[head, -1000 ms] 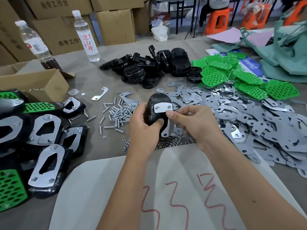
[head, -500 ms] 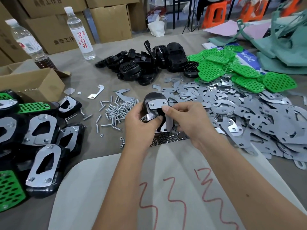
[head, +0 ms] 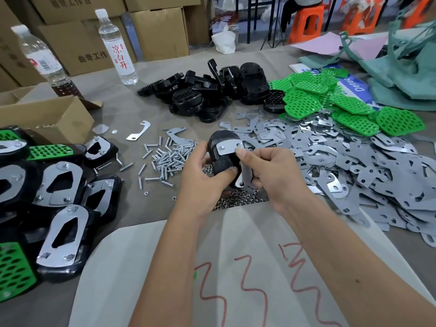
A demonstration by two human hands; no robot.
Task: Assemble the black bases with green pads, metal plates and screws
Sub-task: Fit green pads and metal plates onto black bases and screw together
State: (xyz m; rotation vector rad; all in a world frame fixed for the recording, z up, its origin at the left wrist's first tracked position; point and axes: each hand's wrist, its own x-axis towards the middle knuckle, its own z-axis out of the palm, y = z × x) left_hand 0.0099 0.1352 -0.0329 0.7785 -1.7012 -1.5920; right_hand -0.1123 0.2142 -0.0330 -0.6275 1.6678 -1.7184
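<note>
I hold a black base [head: 223, 159] upright over the table's middle. My left hand [head: 203, 180] grips its left side, thumb pressed on its lower face. My right hand [head: 271, 171] pinches an L-shaped metal plate [head: 230, 147] laid across the base's top and down its right edge. Loose screws [head: 169, 159] lie just left of my hands, small nuts [head: 238, 199] under them. Spare black bases [head: 207, 90] are piled at the back, green pads [head: 330, 100] at back right, and metal plates [head: 354, 166] spread to the right.
Finished bases with plates and green pads [head: 54, 199] are stacked at left beside an open cardboard box [head: 47, 114]. Two water bottles [head: 118, 48] stand at the back left. A white sheet with red marks [head: 236, 267] covers the near table. Teal bags [head: 401, 74] lie far right.
The base and both hands hold almost the same pose. My right fingers have shifted slightly along the plate; most of the apparent shift is my head moving.
</note>
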